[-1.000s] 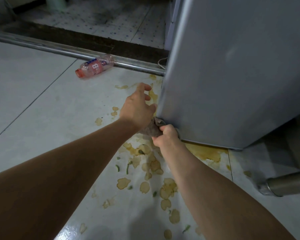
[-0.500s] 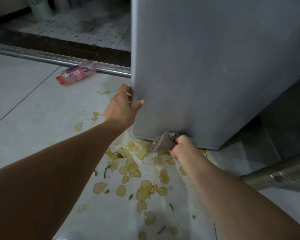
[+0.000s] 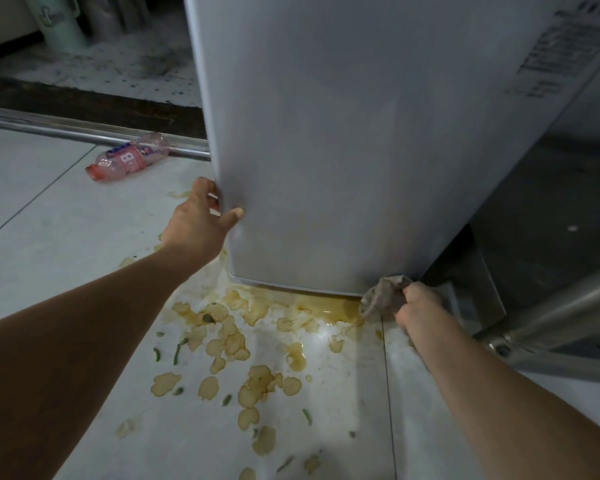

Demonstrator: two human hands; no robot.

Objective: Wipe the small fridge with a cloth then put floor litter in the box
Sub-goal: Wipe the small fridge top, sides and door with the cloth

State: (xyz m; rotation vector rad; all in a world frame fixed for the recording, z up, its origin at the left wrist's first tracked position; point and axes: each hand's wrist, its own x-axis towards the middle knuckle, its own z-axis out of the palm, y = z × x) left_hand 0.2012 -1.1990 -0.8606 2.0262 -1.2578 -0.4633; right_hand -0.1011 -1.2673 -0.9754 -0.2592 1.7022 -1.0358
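The small grey fridge (image 3: 361, 133) stands upright on the tiled floor and fills the middle of the head view. My left hand (image 3: 198, 220) grips its lower left vertical edge, thumb on the side panel. My right hand (image 3: 418, 304) is closed on a crumpled grey cloth (image 3: 383, 296), pressed against the fridge's bottom right corner. Yellowish food slices and green scraps (image 3: 236, 344) lie scattered in a wet brown spill in front of the fridge. A pink-labelled plastic bottle (image 3: 127, 161) lies on its side to the left. No box is in view.
A metal threshold rail (image 3: 66, 128) crosses the floor behind the bottle, with a dark speckled floor beyond. Metal legs and bars (image 3: 551, 323) of some furniture stand close at the right of the fridge. A pale green container (image 3: 58, 19) is at the top left.
My right hand has slid the cloth rightward along the fridge's bottom edge, from the left corner to the right corner. My left hand moved up onto the fridge's left edge and holds it.
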